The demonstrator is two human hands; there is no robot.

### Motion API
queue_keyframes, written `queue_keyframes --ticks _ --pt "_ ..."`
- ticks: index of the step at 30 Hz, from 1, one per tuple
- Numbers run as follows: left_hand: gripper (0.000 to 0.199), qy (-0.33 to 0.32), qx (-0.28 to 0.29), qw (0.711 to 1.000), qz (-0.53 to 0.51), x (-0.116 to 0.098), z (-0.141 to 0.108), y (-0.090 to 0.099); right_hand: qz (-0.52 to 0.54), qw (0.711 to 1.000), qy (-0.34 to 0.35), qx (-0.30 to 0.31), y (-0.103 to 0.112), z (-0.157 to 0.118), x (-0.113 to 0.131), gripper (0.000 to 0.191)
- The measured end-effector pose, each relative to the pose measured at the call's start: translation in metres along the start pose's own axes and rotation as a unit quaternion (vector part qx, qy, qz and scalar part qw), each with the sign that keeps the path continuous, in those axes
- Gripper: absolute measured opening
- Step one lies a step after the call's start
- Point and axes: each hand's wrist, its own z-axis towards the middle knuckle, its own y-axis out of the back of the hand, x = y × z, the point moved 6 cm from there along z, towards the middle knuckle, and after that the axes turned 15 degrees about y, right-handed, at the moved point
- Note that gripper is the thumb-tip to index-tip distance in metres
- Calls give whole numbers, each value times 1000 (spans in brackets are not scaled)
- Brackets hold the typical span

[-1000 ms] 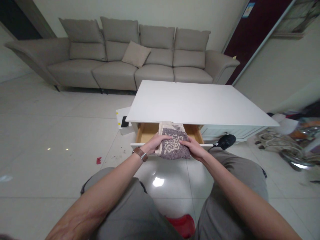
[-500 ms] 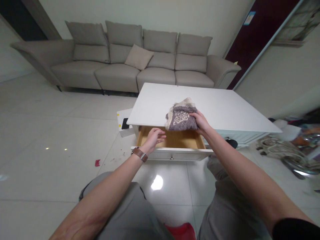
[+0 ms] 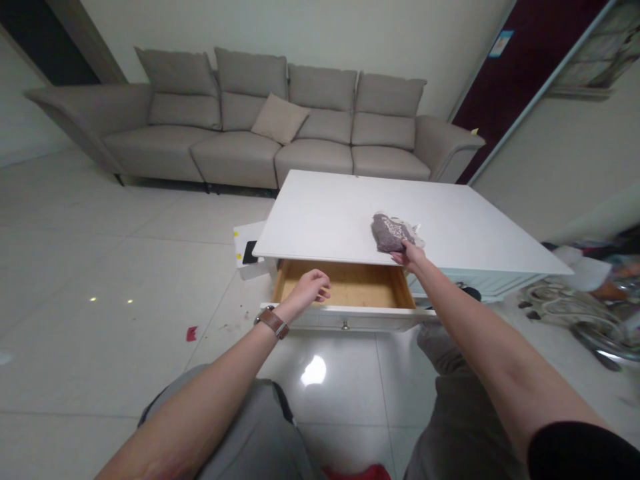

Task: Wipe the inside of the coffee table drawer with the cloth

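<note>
A folded purple-brown towel [image 3: 390, 233] with a pale pattern and a light edge is at the front part of the white table [image 3: 330, 207]. My right hand [image 3: 410, 255] grips its near right corner, thumb on top. Over the pulled-out wooden drawer [image 3: 370, 287] hovers my left hand [image 3: 313, 287], holding nothing, its fingers loosely bent and a little apart. A brown-strapped watch [image 3: 273, 323] is on the left wrist. On the drawer's white front there is a small round knob [image 3: 345, 325].
A white box [image 3: 249, 233] with a black item on it stands by the table's left side. Behind is a grey sofa [image 3: 315, 160] with a beige cushion [image 3: 281, 119]. A red scrap [image 3: 191, 333] lies on the tiled floor. Piled items [image 3: 590, 287] are at the right.
My right hand has carried the towel rightward, away from above the drawer onto the table's top. My left hand has dropped slightly lower over the drawer.
</note>
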Motion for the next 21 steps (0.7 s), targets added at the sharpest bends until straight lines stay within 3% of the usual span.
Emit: queue_keyframes --ticks 2,4,5,7,8,9,11,13,14,17,21 --pt "7 -20 49 989 134 5 4 -7 -37 998 -35 -35 20 -8 -6 26" --pt "6 -59 59 950 299 13 7 -10 -62 995 -53 -49 41 -14 -6 28" --pt "5 -87 32 922 376 16 8 -7 -74 995 -49 -36 49 -17 -4 29" --pt "22 -148 -57 855 493 17 11 2 -150 988 7 46 60 -23 4 34" --pt "37 -170 -96 822 535 17 12 8 -217 967 64 115 62 -28 8 40" --pt "53 -183 -119 791 571 17 14 13 -298 925 133 195 60 -36 10 50" --pt "82 -185 -140 746 625 20 20 25 -457 786 249 333 56 -57 5 84" --pt "109 -173 -149 724 650 21 27 36 -557 677 287 386 58 -75 -10 119" --pt "120 -167 -152 721 656 21 30 41 -587 648 287 391 60 -80 -17 130" --pt "138 -168 -158 718 657 17 38 48 -618 627 291 375 62 -86 -28 140" --pt "132 -178 -202 711 650 6 47 51 -620 623 326 348 57 -78 -28 134"
